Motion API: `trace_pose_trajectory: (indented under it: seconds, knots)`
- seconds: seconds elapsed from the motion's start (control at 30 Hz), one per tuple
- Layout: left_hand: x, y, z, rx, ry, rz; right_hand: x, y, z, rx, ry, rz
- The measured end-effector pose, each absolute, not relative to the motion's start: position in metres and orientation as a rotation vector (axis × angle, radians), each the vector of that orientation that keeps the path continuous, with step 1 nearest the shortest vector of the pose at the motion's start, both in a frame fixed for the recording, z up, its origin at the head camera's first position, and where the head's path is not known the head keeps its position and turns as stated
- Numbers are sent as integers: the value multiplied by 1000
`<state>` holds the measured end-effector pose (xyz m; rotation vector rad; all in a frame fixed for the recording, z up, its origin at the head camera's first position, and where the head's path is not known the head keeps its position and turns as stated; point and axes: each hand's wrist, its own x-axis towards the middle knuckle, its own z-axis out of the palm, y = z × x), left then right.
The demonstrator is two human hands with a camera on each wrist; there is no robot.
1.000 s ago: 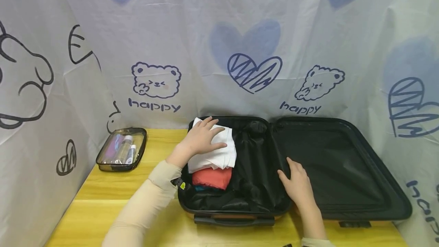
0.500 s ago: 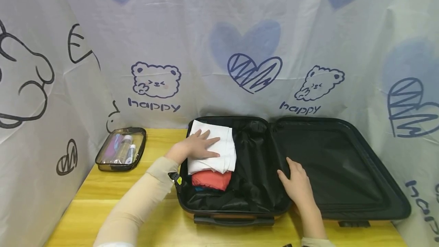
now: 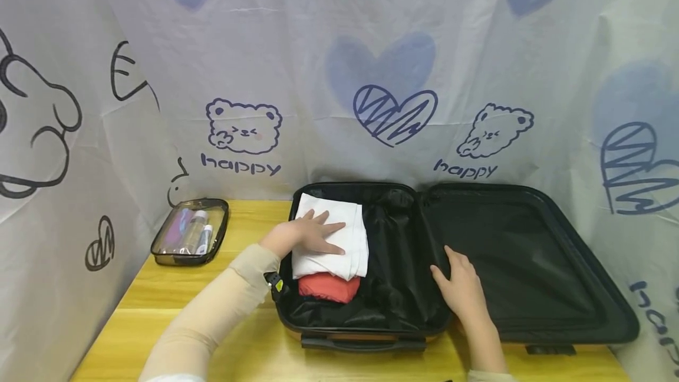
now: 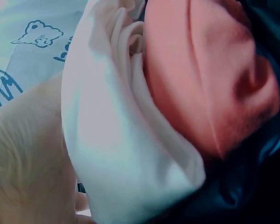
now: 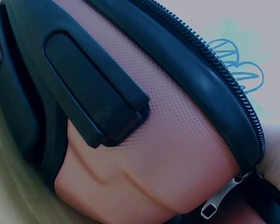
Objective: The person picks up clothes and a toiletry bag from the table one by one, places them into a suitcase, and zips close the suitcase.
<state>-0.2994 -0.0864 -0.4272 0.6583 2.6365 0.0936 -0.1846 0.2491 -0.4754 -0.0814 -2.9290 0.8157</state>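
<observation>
Head cam: white cloth [image 3: 353, 243] by red cloth [image 3: 329, 287] in suitcase [image 3: 394, 264] is touched by L hand [image 3: 311, 235], fingers spread; suitcase edge is touched by R hand [image 3: 460, 285], grip can't be told. L wrist: cloths seen abutting. R wrist: zip pull [image 5: 221, 198] seen.

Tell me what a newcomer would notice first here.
Probably the open black-lined suitcase, with the left hand spread on a folded white cloth in its left half. A red cloth peeks out at the white one's near side. Behind hangs a pale curtain printed with blue hearts and bears.
</observation>
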Motion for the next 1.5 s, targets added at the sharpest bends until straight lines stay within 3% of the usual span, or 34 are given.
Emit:
trace_pose_trajectory:
  seconds: [0.5,0.93,1.13,1.5]
  knots:
    - [-296,-79,-448,684,2667,-100,-181,250,-476,-77,-2926,819]
    - [-288,-62,-420,747,2732,-68,-182,249,-475,-75,-2939,814]
    - [-282,-45,-416,644,2752,-125,-183,250,-472,-69,-2920,826]
    - [-282,-36,-439,498,2679,-136,-183,249,-473,-78,-2935,831]
